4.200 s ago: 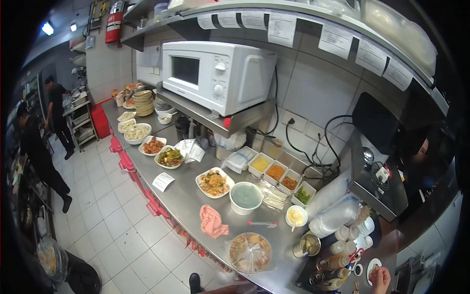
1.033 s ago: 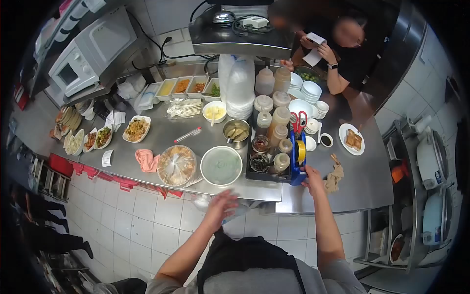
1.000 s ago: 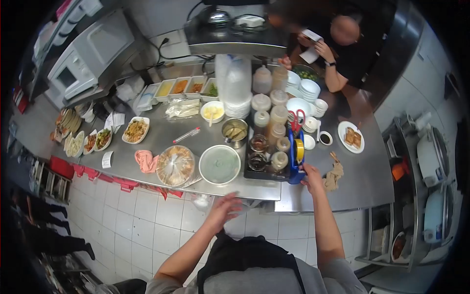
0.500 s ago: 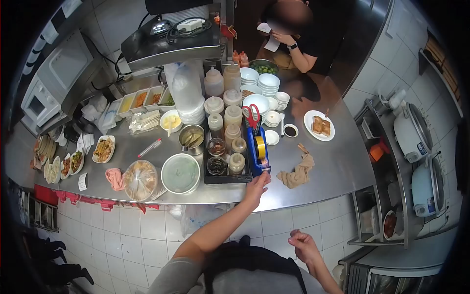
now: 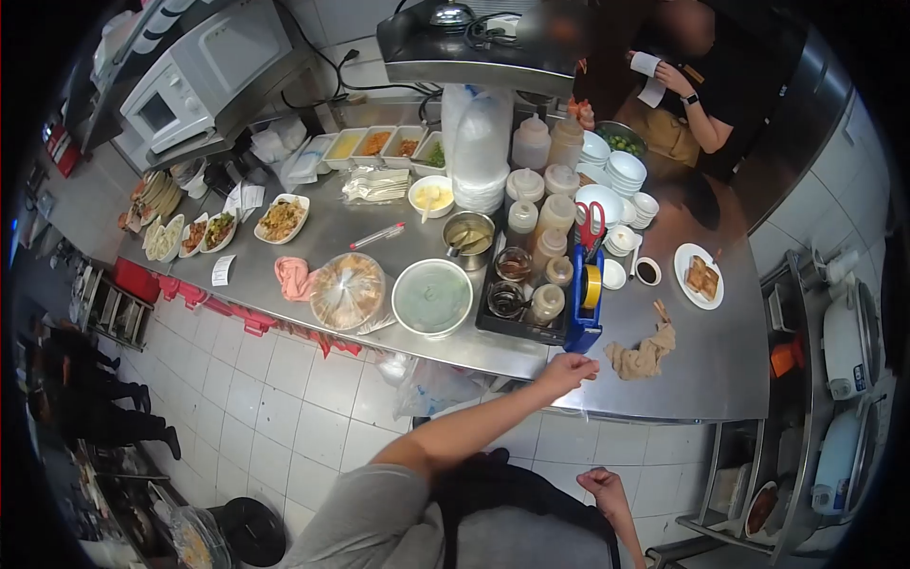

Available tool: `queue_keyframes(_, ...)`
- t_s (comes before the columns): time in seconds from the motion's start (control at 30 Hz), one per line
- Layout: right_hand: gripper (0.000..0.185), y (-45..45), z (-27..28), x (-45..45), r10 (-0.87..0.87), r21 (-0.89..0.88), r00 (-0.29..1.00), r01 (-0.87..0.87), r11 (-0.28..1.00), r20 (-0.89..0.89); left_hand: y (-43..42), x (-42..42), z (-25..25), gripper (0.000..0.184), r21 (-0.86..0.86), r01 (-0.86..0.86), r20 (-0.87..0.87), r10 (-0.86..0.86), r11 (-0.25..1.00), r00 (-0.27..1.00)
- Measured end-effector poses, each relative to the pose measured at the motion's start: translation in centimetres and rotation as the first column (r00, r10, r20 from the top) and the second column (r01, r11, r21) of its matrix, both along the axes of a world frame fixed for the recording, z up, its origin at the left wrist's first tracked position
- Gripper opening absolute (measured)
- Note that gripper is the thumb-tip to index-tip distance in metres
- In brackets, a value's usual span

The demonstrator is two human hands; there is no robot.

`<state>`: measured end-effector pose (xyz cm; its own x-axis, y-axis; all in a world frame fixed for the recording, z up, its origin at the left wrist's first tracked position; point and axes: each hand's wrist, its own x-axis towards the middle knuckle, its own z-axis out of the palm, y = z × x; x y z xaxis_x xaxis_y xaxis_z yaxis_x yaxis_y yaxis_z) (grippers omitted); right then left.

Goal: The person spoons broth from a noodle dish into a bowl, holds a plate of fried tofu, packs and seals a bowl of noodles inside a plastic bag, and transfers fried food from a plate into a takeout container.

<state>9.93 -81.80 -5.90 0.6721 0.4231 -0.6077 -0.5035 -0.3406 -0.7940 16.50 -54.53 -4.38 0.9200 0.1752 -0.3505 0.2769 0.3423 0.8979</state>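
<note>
Just in front of the blue tape dispenser (image 5: 584, 332), at the counter's front edge, is my left hand (image 5: 567, 374). Its fingers are pinched together, and I cannot make out what is between them. A yellow tape roll (image 5: 592, 285) sits in the dispenser, with red-handled scissors (image 5: 590, 226) standing behind it. My right hand (image 5: 605, 489) is held low over the floor near my body, fingers curled closed; anything inside is hidden. To the right of my left hand a crumpled beige cloth (image 5: 645, 355) lies on the steel counter (image 5: 701, 389).
A black tray (image 5: 517, 327) of sauce bottles stands left of the dispenser. Nearby are a lidded tub (image 5: 432, 299), a bagged bowl (image 5: 348, 291) and a toast plate (image 5: 699, 276). Across the counter a person (image 5: 701, 114) holds paper slips. Rice cookers (image 5: 846, 351) line the right shelf.
The view has swung left, so the counter appears farther right. My left hand has come off the dispenser's front end towards me. My right hand remains low and closed.
</note>
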Motion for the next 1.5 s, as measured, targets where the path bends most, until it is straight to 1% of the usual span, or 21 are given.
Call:
queue_keyframes(0.07, 0.016, 3.4, 2.4, 0.0, 0.15, 0.05, 0.986, -0.154, 0.987, 0.067, 3.6, -2.8, 5.0, 0.019, -0.083, 0.042, 0.243, -0.021, 0.996, 0.97)
queue_keyframes(0.13, 0.018, 8.9, 4.4, 0.2, 0.282, 0.149, 0.954, -0.294, 0.944, 0.098, 8.6, -6.4, 9.8, 0.021, 0.101, -0.064, 0.382, 0.021, 0.993, 0.924)
queue_keyframes(0.17, 0.019, 11.8, 5.2, 0.2, 0.346, 0.219, 0.934, -0.358, 0.908, 0.091, 11.4, -7.8, 10.3, 0.02, -0.004, -0.113, 0.416, 0.104, 0.994, 0.903)
queue_keyframes(0.23, 0.022, 18.0, 5.3, 0.7, 0.57, 0.068, 0.754, -0.62, 0.782, 0.327, 17.2, -10.2, 12.3, 0.022, 0.102, -0.288, 0.442, 0.217, 0.952, 0.871)
queue_keyframes(0.3, 0.022, 24.0, 7.4, 0.2, 0.563, 0.178, 0.766, -0.629, 0.757, 0.311, 22.5, -10.2, 13.0, 0.024, 0.134, -0.471, 0.357, 0.401, 0.872, 0.843)
queue_keyframes(0.4, 0.023, 30.6, 4.7, -0.4, 0.422, 0.405, 0.904, -0.359, 0.841, -0.075, 29.3, -8.4, 10.7, 0.021, 0.265, -0.502, 0.305, 0.422, 0.824, 0.854)
queue_keyframes(0.53, 0.023, 33.8, 1.1, -0.7, 0.449, 0.396, 0.889, -0.383, 0.835, -0.088, 34.5, -5.4, 4.7, 0.019, 0.517, -0.446, 0.176, 0.419, 0.73, 0.891)
queue_keyframes(0.57, 0.024, 34.3, 0.2, -0.8, 0.428, 0.354, 0.901, -0.377, 0.856, -0.076, 35.4, -4.6, 3.6, 0.015, 0.512, -0.336, 0.044, 0.367, 0.79, 0.929)
queue_keyframes(0.6, 0.024, 34.7, 0.4, -0.6, 0.423, 0.306, 0.905, -0.391, 0.868, -0.044, 35.2, -4.6, 3.9, 0.012, 0.689, -0.137, -0.053, 0.237, 0.712, 0.97)
queue_keyframes(0.63, 0.024, 34.9, 1.0, -0.6, 0.42, 0.252, 0.907, -0.401, 0.881, -0.025, 35.2, -4.2, 3.7, 0.014, 0.686, 0.027, -0.173, 0.127, 0.727, 0.977)
queue_keyframes(0.7, 0.024, 36.0, 2.0, 0.2, 0.442, 0.19, 0.893, -0.449, 0.873, 0.079, 35.6, -3.4, 2.9, 0.029, 0.651, 0.456, -0.478, -0.139, 0.606, 0.867)
queue_keyframes(0.8, 0.021, 36.5, 1.6, 0.7, 0.448, 0.088, 0.877, -0.467, 0.88, 0.173, 38.1, -0.9, -3.5, 0.032, 0.651, 0.649, -0.504, -0.416, 0.393, 0.757)
queue_keyframes(0.9, 0.02, 37.0, 0.9, 0.8, 0.44, -0.041, 0.857, -0.446, 0.894, 0.268, 37.1, 0.4, -1.1, 0.042, 0.44, 0.877, -0.818, -0.318, 0.193, 0.48)
queue_keyframes(1.0, 0.021, 37.2, 2.1, 0.2, 0.396, -0.034, 0.861, -0.407, 0.913, 0.318, 36.6, -0.8, -1.5, 0.037, 0.707, 0.703, -0.7, -0.066, 0.073, 0.711)
queue_keyframes(1.03, 0.022, 37.2, 1.9, 0.3, 0.388, -0.027, 0.875, -0.398, 0.917, 0.29, 35.2, -2.4, 1.7, 0.032, 0.806, 0.586, -0.591, 0.072, 0.083, 0.803)
queue_keyframes(1.17, 0.028, 35.4, 1.1, 1.0, 0.403, 0.07, 0.904, -0.415, 0.907, 0.144, 35.4, -3.3, 5.5, 0.028, 0.922, 0.087, -0.186, 0.235, 0.377, 0.954)
queue_keyframes(1.33, 0.036, 30.0, 0.2, -1.1, 0.63, 0.187, 0.772, -0.609, 0.771, -0.081, 31.0, -14.8, 11.7, 0.022, 0.612, -0.472, 0.331, 0.336, 0.635, 0.882)
queue_keyframes(1.37, 0.038, 28.8, -0.3, -2.2, 0.653, 0.212, 0.748, -0.623, 0.753, -0.121, 28.7, -18.8, 13.3, 0.025, 0.39, -0.396, 0.286, 0.3, 0.831, 0.91)
queue_keyframes(1.4, 0.037, 27.8, -1.4, -2.9, 0.702, 0.179, 0.693, -0.679, 0.712, -0.165, 27.1, -22.8, 13.2, 0.024, 0.253, -0.328, 0.171, 0.292, 0.91, 0.941)
queue_keyframes(1.43, 0.037, 26.7, -2.7, -3.7, 0.743, 0.154, 0.635, -0.729, 0.667, -0.21, 25.7, -26.6, 10.4, 0.022, -0.065, -0.274, 0.268, 0.281, 0.96, 0.921)
queue_keyframes(1.5, 0.036, 25.4, -4.9, -4.9, 0.811, 0.167, 0.517, -0.805, 0.57, -0.274, 20.8, -34.1, 5.1, 0.021, -0.54, -0.292, 0.204, 0.46, 0.789, 0.864)
